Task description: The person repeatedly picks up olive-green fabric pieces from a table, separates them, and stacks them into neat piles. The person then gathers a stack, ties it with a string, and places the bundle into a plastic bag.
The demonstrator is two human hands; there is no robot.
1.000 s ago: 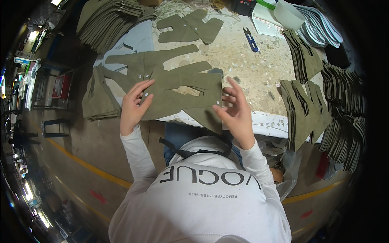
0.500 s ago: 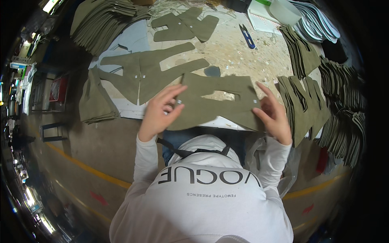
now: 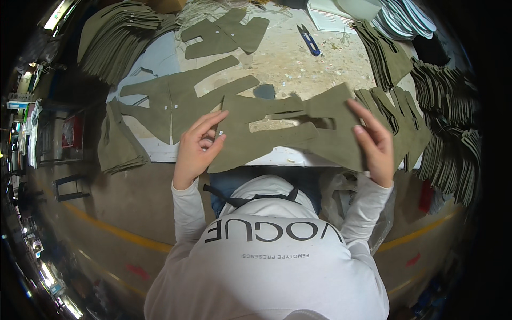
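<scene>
Two olive fabric pieces lie overlapping at the table's near edge: a left piece (image 3: 248,146) with a small white tag, and a right piece (image 3: 341,144) with its far corner raised and slightly blurred. My left hand (image 3: 200,144) is at the left piece's outer edge, thumb and forefinger on it, other fingers curled. Along the right piece's outer edge, my right hand (image 3: 376,146) grips it with the thumb, forefinger stretched along the edge. A narrow slot of table shows between the pieces' arms.
Beyond the left hand lie two tagged olive pieces (image 3: 170,101), with another pair (image 3: 226,34) farther back. Blue-handled thread snips (image 3: 309,41) rest at the back. Stacks of olive pieces stand at the far left (image 3: 114,40) and right (image 3: 445,106). A dark grey patch (image 3: 264,92) lies mid-table.
The right piece has shifted out to the right and its far corner has risen, so the two pieces now spread wider. My right hand has moved right with it; the view has shifted slightly.
</scene>
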